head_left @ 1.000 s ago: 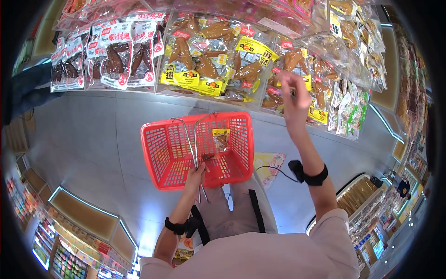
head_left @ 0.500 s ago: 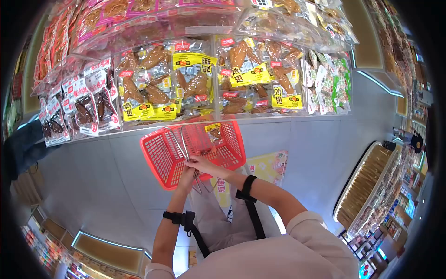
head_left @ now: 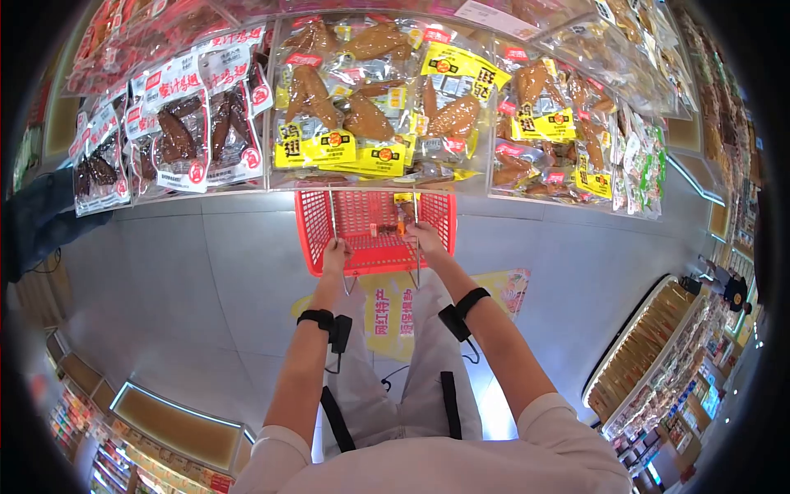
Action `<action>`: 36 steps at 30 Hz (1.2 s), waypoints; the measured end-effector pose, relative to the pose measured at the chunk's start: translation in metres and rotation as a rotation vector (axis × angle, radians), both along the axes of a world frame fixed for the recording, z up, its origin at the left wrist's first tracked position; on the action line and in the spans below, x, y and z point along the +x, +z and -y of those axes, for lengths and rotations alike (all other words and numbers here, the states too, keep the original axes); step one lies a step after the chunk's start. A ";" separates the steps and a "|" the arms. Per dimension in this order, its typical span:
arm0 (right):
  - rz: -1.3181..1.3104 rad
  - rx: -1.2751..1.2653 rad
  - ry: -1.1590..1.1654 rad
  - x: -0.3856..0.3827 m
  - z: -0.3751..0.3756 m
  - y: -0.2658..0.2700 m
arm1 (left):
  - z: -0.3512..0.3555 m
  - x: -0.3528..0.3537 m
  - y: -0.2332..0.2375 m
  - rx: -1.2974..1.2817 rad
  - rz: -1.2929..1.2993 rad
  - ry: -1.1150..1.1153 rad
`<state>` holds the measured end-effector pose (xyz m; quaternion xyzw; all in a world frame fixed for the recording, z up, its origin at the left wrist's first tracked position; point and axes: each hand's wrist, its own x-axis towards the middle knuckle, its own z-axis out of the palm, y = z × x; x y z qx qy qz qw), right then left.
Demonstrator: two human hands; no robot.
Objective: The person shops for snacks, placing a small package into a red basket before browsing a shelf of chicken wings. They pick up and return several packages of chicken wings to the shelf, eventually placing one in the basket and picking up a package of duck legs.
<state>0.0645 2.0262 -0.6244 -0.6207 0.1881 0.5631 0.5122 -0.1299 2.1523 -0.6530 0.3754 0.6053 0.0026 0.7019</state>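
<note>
A red plastic basket (head_left: 370,265) hangs in front of my legs, just below the shelf edge, with a few small packages (head_left: 385,230) inside. My left hand (head_left: 336,253) is closed round one metal handle on the basket's left side. On the right side, my right hand (head_left: 425,237) grips the other metal handle. The two handles stand apart. Above the basket, clear bins hold yellow-labelled packs of chicken wings (head_left: 368,118) and, at the left, white-labelled packs of dark wings (head_left: 178,136).
Green and white packs (head_left: 639,165) fill the bin at the right. A rounded display stand (head_left: 634,346) is at the lower right. A yellow floor sticker (head_left: 380,313) lies beneath the basket. Someone's dark sleeve (head_left: 49,230) shows at the far left.
My hands were together at the gathered handles and are now apart, one handle in each. The basket has straightened, and the shelf looks closer.
</note>
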 end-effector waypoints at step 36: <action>0.780 -0.081 1.084 0.072 0.049 -0.009 | -0.081 0.011 0.069 0.684 0.087 -0.962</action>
